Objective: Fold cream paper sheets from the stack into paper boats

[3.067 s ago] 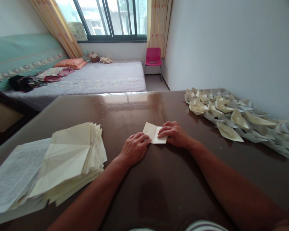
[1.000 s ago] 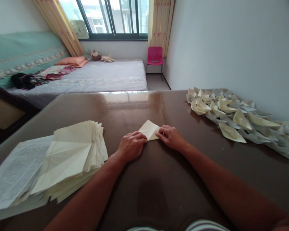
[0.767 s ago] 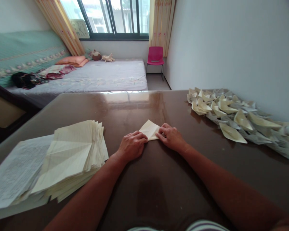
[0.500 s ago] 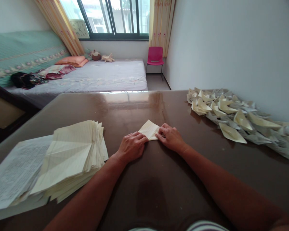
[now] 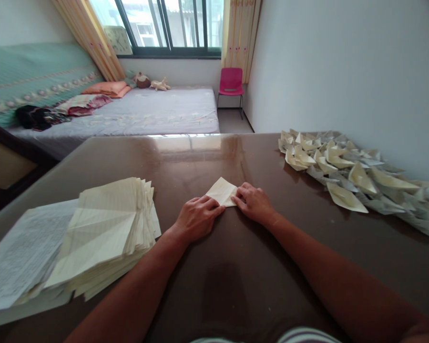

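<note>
Paper [image 5: 220,190], one folded piece, lay on your brown table [image 5: 250,267]. It looked light, crisp and easily creased; its side corners seemed the best holds. It lay between your left hand [image 5: 197,216], gripping the left near edge, and your right hand [image 5: 254,203], pinching the right corner.

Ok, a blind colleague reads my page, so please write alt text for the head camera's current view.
A person's left hand and right hand touch the edges of a small folded cream paper on a glossy brown table. A stack of sheets lies left, a pile of paper boats right; behind are a bed, a window and a pink chair.
</note>
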The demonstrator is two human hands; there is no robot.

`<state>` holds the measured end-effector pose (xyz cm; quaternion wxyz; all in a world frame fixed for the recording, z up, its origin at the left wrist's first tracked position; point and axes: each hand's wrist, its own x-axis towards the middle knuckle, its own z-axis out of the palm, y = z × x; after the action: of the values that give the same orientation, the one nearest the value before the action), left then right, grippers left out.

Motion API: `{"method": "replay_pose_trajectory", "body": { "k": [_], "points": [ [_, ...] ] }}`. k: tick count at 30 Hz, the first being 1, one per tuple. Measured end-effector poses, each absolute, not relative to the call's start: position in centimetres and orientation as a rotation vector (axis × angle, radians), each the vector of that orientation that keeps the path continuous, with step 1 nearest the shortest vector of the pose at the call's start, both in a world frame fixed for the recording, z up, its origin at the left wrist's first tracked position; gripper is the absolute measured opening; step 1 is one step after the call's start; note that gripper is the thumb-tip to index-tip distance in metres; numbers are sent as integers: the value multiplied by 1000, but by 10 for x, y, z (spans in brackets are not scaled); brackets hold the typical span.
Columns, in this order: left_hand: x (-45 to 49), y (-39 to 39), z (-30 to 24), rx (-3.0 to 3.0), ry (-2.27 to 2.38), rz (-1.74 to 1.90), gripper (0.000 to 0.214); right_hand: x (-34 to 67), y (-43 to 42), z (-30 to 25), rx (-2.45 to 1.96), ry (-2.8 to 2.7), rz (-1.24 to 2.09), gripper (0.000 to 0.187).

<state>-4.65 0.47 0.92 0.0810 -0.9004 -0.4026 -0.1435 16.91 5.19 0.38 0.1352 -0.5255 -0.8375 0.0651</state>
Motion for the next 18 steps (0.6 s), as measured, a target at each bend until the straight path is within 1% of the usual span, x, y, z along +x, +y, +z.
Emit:
{"method": "replay_pose_trajectory", "body": {
  "k": [6,18],
  "points": [
    [-46,4,11,-2716,-1240,-362,28,168,51,6,-1561,-2440,184,28],
    [-45,3,15,-2776,-1326,-365,31,167,52,6,-1572,-2426,175,28]
  ]
}}
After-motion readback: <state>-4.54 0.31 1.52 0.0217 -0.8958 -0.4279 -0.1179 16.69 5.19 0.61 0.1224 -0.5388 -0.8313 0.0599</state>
